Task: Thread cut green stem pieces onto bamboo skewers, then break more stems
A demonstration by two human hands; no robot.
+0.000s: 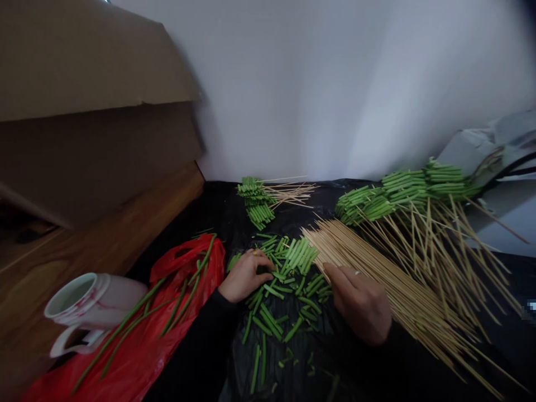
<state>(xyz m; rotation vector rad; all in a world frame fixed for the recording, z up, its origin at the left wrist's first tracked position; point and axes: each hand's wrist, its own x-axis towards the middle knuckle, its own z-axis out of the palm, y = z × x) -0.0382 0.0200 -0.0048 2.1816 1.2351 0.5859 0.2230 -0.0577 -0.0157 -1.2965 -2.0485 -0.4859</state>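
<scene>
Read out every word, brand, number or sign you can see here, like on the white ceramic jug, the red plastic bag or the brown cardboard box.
Nothing can be read: the white ceramic jug shows only red marks, too blurred to tell if they are text; the red plastic bag and the brown cardboard box show no lettering; a small blurred blue-white patch at the right edge is unreadable.

Black plastic sheet (pixel 221 215) — green beans (pixel 298 255), skewers (pixel 377 268)
</scene>
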